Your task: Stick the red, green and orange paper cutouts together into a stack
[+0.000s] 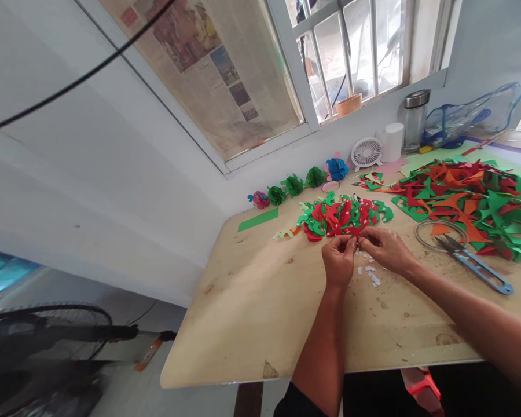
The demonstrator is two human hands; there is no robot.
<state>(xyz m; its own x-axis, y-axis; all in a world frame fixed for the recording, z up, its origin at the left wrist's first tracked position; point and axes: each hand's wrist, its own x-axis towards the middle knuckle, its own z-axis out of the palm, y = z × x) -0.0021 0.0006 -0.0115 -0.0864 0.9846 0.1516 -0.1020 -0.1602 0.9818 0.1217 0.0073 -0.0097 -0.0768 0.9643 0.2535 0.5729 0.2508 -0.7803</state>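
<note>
My left hand (339, 259) and my right hand (386, 246) meet over the wooden table, fingertips pinched close together. Between them shows a red paper cutout (353, 230), mostly covered by the fingers. Just behind it lies a pile of red and green paper cutouts (341, 214), many dotted with small white pieces. Small white paper bits (374, 280) are scattered on the table below my right hand.
To the right, blue-handled thread snips (481, 267) rest across a metal ring (418, 234), beside a large heap of paper scraps (473, 197). Folded paper ornaments (293, 185), a small white fan (366, 153) and a glass bottle (415, 124) line the wall. A green strip (257, 219) lies left.
</note>
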